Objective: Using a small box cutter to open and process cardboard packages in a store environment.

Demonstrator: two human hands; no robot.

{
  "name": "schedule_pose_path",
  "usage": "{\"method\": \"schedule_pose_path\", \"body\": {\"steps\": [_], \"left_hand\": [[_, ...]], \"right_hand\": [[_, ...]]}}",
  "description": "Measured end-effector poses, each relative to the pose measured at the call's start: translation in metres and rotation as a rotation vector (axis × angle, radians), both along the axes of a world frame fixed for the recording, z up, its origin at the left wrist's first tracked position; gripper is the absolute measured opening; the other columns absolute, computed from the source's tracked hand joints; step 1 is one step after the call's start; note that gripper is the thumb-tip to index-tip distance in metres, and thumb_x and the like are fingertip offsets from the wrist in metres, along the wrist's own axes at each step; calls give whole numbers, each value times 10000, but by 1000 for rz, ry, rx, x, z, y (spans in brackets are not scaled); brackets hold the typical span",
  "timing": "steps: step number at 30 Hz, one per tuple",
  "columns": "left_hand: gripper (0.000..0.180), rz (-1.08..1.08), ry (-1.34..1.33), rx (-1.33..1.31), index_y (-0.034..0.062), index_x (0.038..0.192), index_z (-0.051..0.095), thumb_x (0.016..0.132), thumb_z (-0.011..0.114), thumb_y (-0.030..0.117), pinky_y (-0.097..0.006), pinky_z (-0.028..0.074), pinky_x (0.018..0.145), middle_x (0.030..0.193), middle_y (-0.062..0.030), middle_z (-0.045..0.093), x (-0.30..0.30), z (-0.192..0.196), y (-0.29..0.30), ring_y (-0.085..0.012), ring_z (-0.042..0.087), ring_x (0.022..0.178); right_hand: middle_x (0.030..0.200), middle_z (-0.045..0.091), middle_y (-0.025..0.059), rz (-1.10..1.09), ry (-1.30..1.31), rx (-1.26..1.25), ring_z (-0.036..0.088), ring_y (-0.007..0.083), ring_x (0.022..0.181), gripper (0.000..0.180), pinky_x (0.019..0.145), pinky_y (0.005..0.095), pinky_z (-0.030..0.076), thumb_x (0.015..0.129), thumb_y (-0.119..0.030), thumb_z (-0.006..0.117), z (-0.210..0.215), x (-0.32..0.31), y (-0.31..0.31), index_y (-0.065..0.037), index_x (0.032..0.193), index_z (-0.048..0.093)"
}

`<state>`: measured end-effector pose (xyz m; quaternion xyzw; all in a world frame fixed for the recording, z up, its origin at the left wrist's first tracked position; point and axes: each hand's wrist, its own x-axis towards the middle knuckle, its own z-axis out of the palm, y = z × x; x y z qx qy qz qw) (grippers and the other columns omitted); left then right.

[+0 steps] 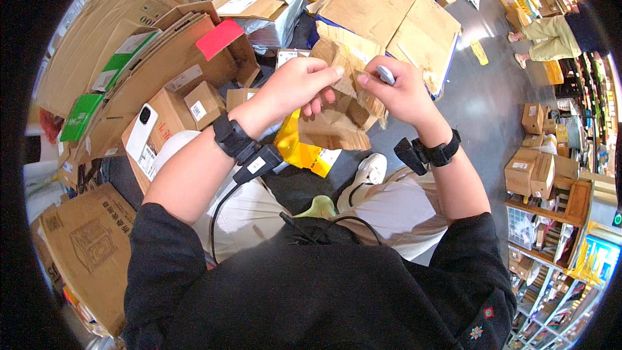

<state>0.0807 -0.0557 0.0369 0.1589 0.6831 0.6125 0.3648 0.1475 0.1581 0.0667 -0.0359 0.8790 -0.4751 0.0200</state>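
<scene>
Head view: your left hand (295, 87) pinched brown paper (332, 131); your right hand (400, 91), at its right edge, curled round a grey tool (386, 75). The paper hung over the floor (476, 136), partly covering a yellow bag (291, 148).

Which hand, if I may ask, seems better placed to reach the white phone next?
Probably the left hand: it is nearer the white phone, though it is at the brown packaging. The right hand is farther across and has a grey object in its grasp.
</scene>
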Motion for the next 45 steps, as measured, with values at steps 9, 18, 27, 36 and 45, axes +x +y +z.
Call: {"method": "schedule_pose_path", "body": {"steps": [9,18,27,36,45], "left_hand": [[368,102,319,415,-4,958,702,962,586,345,-288,536,628,817,-38,705,13,-6,20,-129,662,698],[336,149,223,-106,27,819,616,1003,501,282,-221,367,372,598,-29,582,-9,-30,13,-80,495,419],[309,160,144,-71,33,809,596,994,505,262,-218,397,387,588,-20,557,-12,-21,13,-78,508,440],[269,195,178,31,5,847,606,995,504,205,-230,427,427,646,-31,602,-11,-26,12,-82,527,470],[228,155,497,-24,-28,892,622,965,540,171,-274,424,445,618,-45,592,-1,-20,12,-90,543,475]], "right_hand": [[1059,654,111,195,-25,-501,601,195,971,187,861,344,473,902,-165,643,-18,7,14,-39,1041,639],[793,645,233,-133,103,0,636,383,748,221,675,445,496,804,-193,608,-52,-15,-10,27,798,619],[582,560,51,-278,-143,-378,528,120,503,165,474,307,436,824,-145,655,-15,0,-6,-6,761,593],[635,578,32,-200,-98,-295,566,118,571,256,522,292,458,894,-261,636,-24,-4,-5,-14,836,595],[665,596,56,-155,-65,-89,515,76,637,455,582,258,451,895,-453,655,-15,-7,-2,-8,814,617]]}}
